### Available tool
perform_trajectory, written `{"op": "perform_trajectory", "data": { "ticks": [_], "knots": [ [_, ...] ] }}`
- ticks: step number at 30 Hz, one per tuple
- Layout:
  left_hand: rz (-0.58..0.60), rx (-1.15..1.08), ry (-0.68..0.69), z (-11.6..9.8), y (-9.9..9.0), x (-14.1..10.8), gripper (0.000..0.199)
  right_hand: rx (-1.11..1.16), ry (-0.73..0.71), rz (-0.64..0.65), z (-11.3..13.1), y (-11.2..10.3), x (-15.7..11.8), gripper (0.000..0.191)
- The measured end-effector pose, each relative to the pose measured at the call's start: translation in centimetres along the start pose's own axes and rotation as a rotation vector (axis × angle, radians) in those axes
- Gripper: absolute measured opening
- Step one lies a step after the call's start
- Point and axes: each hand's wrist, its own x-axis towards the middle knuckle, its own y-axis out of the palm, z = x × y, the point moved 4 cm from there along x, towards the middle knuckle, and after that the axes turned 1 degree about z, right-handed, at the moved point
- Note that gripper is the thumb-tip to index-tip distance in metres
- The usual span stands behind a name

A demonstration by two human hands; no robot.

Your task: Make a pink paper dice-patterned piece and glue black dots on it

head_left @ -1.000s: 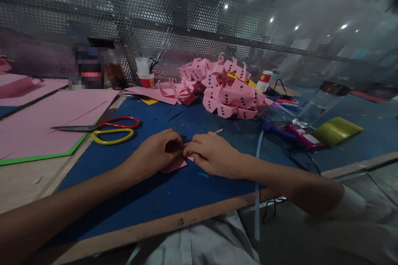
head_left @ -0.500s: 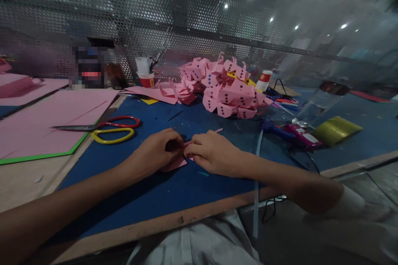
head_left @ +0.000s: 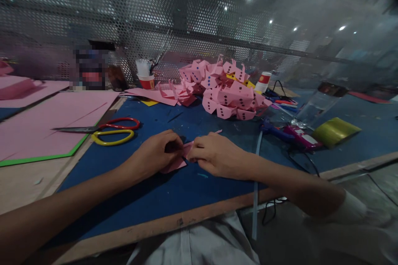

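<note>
Between my hands, low over the blue table top, is a small piece of pink paper (head_left: 175, 166). My left hand (head_left: 158, 152) is closed on its left part, thumb and fingers pinched together. My right hand (head_left: 217, 155) grips it from the right with curled fingers. A narrow pink tip pokes out beyond the right knuckles. Much of the paper is hidden under both hands. To the left lie scissors (head_left: 115, 130) with one red and one yellow handle loop, their blades resting on large pink sheets (head_left: 52, 124).
Folded pink paper shapes with dark diamond marks (head_left: 230, 95) are piled at the back. A paper cup (head_left: 146, 81) with tools stands left of them. At right are a glue gun (head_left: 276, 129) with a long glue stick, a clear jar (head_left: 323, 101) and a yellow roll (head_left: 336, 132).
My right hand has shifted slightly right along the paper, so more pink shows between the two hands. The left hand has barely moved.
</note>
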Motion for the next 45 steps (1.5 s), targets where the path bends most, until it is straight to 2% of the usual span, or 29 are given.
{"op": "perform_trajectory", "data": {
  "ticks": [10, 20, 34, 38, 45],
  "knots": [
    [0.017, -0.009, -0.007, -0.2, -0.1, -0.1, 0.012, 0.093, 0.053, -0.045, -0.2, -0.3, -0.3, 0.024],
    [0.006, 0.02, 0.004, -0.1, -0.1, 0.0, 0.017, 0.108, 0.035, -0.036, -0.4, 0.0, -0.2, 0.023],
    [0.02, -0.024, -0.009, -0.4, -0.2, -0.1, 0.009, 0.155, 0.072, -0.047, -0.5, -0.2, -0.3, 0.024],
    [0.017, -0.022, -0.006, -0.3, -0.1, -0.1, 0.011, 0.128, 0.059, -0.031, -0.4, 0.1, -0.1, 0.03],
    [0.0, 0.005, -0.005, -0.1, 0.0, 0.1, 0.011, 0.054, 0.038, 0.007, -0.2, 0.6, 0.3, 0.029]
  ]
}}
